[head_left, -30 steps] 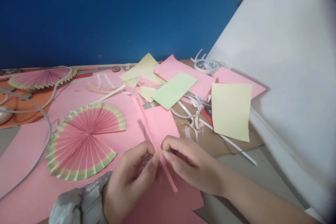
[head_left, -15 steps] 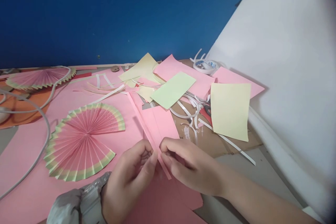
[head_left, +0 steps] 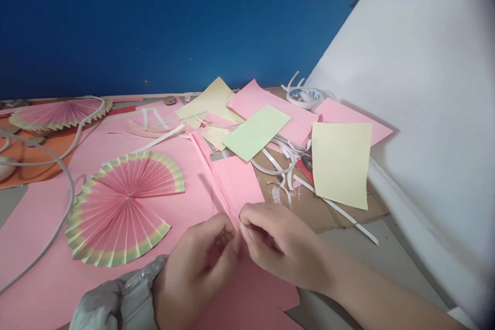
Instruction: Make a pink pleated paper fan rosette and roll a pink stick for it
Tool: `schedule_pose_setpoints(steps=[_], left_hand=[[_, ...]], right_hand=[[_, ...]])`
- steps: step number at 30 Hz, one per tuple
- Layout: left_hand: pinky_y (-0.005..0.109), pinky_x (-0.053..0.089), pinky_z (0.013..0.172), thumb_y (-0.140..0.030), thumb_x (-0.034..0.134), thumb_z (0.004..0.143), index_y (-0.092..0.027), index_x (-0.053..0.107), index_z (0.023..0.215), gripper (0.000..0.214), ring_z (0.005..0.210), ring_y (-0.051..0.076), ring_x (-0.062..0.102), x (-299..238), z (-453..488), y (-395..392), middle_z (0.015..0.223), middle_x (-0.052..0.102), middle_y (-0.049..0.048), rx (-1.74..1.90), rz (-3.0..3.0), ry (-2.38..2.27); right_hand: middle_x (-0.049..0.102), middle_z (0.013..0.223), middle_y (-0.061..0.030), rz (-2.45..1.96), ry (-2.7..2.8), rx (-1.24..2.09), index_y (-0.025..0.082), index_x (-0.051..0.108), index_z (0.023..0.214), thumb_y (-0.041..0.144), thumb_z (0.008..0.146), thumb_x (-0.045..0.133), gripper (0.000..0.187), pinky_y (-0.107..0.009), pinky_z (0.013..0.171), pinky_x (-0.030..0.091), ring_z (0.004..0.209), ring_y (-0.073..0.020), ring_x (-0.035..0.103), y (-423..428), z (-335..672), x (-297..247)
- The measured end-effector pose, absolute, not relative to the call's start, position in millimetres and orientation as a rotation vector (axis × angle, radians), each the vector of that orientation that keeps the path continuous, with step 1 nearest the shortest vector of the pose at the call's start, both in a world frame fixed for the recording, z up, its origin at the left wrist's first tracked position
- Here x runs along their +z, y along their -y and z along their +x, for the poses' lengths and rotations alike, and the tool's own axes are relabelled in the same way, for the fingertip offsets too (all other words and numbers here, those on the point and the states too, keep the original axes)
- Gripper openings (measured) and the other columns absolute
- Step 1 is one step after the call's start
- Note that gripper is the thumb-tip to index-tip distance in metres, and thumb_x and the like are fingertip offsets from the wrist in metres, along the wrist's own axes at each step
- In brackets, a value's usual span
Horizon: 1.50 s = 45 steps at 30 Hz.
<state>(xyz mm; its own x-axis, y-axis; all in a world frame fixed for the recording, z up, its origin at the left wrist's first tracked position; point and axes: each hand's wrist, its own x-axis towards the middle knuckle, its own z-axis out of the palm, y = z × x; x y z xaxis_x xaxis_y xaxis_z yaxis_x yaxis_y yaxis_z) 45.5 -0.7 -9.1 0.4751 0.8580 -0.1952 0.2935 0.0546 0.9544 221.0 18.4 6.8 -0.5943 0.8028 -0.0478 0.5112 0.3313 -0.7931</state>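
A narrow folded strip of pink paper [head_left: 214,175] runs from the middle of the table down to both hands. My left hand [head_left: 204,258] is closed on its left side near the lower end, thumb and finger pinching. Against the other side, my right hand [head_left: 282,247] pinches the same strip, its fingertips touching those of the left. The strip's lower end is hidden between the fingers. Left of the hands lies a pleated paper fan [head_left: 127,201], pink with a yellow and green rim. Beneath everything spreads a large pink sheet [head_left: 46,247].
A second pleated fan [head_left: 65,113] lies at the back left under a white cable [head_left: 71,185]. Behind the hands are a green card [head_left: 257,131], a yellow sheet [head_left: 341,165], white paper strips [head_left: 350,221], a tape roll [head_left: 305,97] and brown cardboard [head_left: 320,214]. A blue wall [head_left: 174,20] stands behind.
My left hand has shifted slightly right and down, closing up to my right hand. The strip's lower end, visible before, is now covered by the fingers.
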Motion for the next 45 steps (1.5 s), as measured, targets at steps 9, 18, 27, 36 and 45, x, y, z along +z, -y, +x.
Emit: schedule_pose_setpoints(steps=[9,18,27,36,45], left_hand=[[0.020,0.037,0.051,-0.024,0.040,0.088,-0.019,0.045,0.070,0.019,0.055,0.010,0.043,-9.3,49.7,0.7,0.061,0.048,-0.0041,0.532,1.600,-1.129],[0.025,0.039,0.058,-0.024,0.038,0.087,-0.021,0.043,0.072,0.017,0.060,0.014,0.050,-3.8,49.4,2.2,0.068,0.056,-0.0010,0.468,1.671,-1.154],[0.025,0.035,0.054,-0.027,0.033,0.092,-0.020,0.045,0.072,0.024,0.056,0.012,0.042,-6.5,47.1,2.4,0.063,0.047,-0.0028,0.458,1.661,-1.137],[0.022,0.039,0.060,-0.032,0.029,0.096,-0.021,0.044,0.069,0.033,0.061,0.012,0.048,-4.9,45.4,2.6,0.063,0.048,-0.0027,0.582,1.553,-1.070],[0.019,0.045,0.054,-0.024,0.032,0.094,-0.022,0.050,0.064,0.035,0.053,0.012,0.054,8.2,50.2,-2.0,0.056,0.054,-0.0030,0.821,1.565,-0.982]], right_hand=[[0.029,0.058,0.0065,-1.153,2.334,0.883,0.021,0.021,0.068,0.009,0.077,0.040,0.024,-0.023,0.051,0.021,0.052,-0.0093,0.030,-17.1,218.5,0.4],[0.026,0.057,0.0065,-1.184,2.368,0.804,0.022,0.016,0.068,0.007,0.073,0.040,0.029,-0.023,0.050,0.019,0.051,-0.0097,0.027,-16.3,217.4,4.1],[0.038,0.059,0.0053,-1.128,2.444,0.681,0.021,0.026,0.067,0.008,0.074,0.041,0.021,-0.023,0.051,0.024,0.053,-0.0095,0.034,-17.3,220.9,0.3],[0.044,0.060,0.0023,-1.097,2.582,0.451,0.019,0.039,0.064,0.012,0.078,0.044,0.017,-0.024,0.051,0.028,0.055,-0.0117,0.038,-18.6,221.8,1.1],[0.050,0.060,0.0007,-1.063,2.583,0.440,0.018,0.047,0.066,0.013,0.077,0.042,0.014,-0.025,0.052,0.032,0.054,-0.0128,0.042,-16.3,221.0,2.2]])
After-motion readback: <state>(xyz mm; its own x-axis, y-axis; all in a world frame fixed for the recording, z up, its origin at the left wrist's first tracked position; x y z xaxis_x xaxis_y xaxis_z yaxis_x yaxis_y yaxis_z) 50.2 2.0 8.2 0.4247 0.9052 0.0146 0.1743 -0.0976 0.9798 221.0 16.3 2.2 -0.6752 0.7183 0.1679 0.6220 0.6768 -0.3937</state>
